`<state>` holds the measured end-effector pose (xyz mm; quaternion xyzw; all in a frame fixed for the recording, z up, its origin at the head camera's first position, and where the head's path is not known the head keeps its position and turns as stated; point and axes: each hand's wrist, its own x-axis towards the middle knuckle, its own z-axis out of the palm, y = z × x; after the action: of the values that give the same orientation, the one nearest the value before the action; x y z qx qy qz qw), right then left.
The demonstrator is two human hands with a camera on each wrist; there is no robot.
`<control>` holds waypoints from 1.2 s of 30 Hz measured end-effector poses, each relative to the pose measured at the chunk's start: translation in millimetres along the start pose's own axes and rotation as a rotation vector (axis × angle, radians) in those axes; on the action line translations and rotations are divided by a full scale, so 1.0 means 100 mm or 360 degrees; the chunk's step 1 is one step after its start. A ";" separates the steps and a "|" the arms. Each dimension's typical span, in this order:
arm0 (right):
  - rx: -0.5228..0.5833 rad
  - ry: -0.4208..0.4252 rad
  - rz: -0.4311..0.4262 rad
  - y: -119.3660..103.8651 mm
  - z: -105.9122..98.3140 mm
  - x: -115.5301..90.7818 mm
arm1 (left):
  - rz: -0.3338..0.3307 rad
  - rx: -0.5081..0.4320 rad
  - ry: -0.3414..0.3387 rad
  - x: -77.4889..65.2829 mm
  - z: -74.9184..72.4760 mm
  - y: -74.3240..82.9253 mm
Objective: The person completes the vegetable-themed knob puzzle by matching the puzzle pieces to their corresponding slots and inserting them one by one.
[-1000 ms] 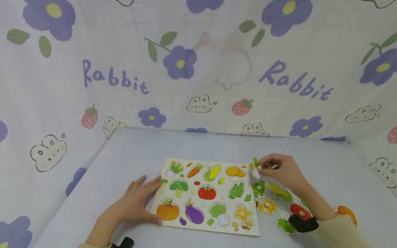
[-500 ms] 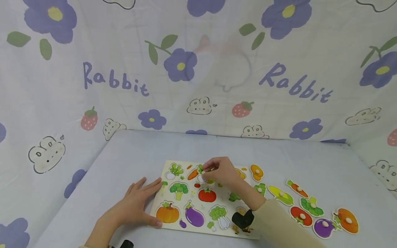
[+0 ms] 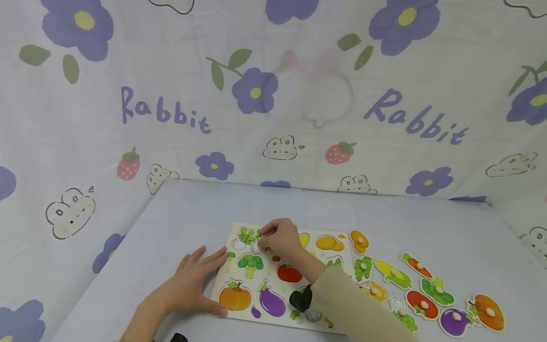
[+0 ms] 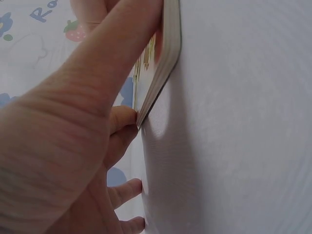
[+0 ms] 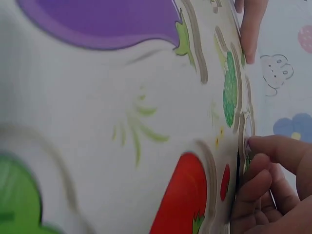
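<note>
A vegetable knob-puzzle board [image 3: 231, 276] lies on the table in the head view, its recesses printed with vegetables. My right hand [image 3: 283, 241] pinches a turnip puzzle piece [image 3: 256, 247], white with green leaves, over the board's upper left, right beside the printed turnip recess. In the right wrist view the piece [image 5: 247, 127] shows edge-on at the fingertips, close over the board's surface. With fingers spread, my left hand [image 3: 194, 281] rests along the board's left edge, its thumb at the near left corner. The left wrist view shows the thumb against the board's thick edge [image 4: 163, 73].
Several loose knobbed pieces lie right of the board, among them potatoes [image 3: 359, 242], corn [image 3: 392, 274], a carrot [image 3: 416, 265], a tomato [image 3: 422, 304], an eggplant [image 3: 454, 322] and a pumpkin [image 3: 488, 312]. A patterned curtain [image 3: 239, 142] hangs behind the table.
My right hand has carried the turnip piece from the loose pieces on the right leftward across the board to its upper left. The left hand stays at the board's edge.
</note>
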<state>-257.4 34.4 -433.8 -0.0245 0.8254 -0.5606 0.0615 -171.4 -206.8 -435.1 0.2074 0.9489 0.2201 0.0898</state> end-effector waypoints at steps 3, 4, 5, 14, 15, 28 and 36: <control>0.0014 0.0052 0.0015 -0.03 0.10 -0.01 | 0.0000 0.0003 -0.0002 0.00 0.00 -0.01; 0.0041 0.0051 0.0018 -0.04 0.13 -0.02 | 0.0000 0.0003 -0.0002 0.00 0.00 -0.01; 0.0069 0.0047 0.0018 -0.05 0.17 -0.03 | -0.0001 0.0000 -0.0002 0.00 0.00 -0.01; 0.0148 0.0118 0.0009 -0.10 0.44 -0.01 | 0.0010 -0.0006 -0.0005 -0.01 0.03 -0.04; 0.0143 0.0131 0.0002 -0.10 0.45 0.00 | 0.0008 -0.0006 -0.0006 -0.01 0.03 -0.05; 0.0155 0.0076 -0.0048 -0.11 0.37 -0.01 | 0.0040 0.0004 -0.0021 -0.01 0.00 0.00; 0.0172 0.0053 -0.0064 -0.12 0.41 -0.01 | 0.0058 0.0047 0.0022 -0.01 0.03 -0.05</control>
<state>-251.3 -7.7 -437.6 -0.0284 0.7942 -0.6059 0.0375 -171.2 -210.1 -439.6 0.2245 0.9487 0.2092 0.0762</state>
